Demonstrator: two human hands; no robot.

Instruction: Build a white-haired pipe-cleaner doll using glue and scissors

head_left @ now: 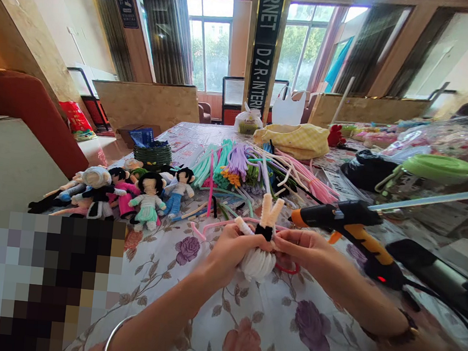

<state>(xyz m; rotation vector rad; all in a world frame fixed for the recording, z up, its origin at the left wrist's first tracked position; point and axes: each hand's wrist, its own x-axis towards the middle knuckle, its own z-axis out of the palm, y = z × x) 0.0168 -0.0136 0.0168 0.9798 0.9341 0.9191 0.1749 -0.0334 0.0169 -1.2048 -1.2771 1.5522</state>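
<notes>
Sunlit windows (209, 40) stood at the far end of the room, and we saw a flowered tabletop (269, 328) strewn with pipe cleaners (234, 170). Near its middle, our left hand (230, 249) was cupped around a white pipe-cleaner figure (258, 258), while our right hand (305, 248) pinched it at its black middle. A glue gun (349, 225) lay just right; 5 or so dolls (133, 193) stood to the left.
</notes>
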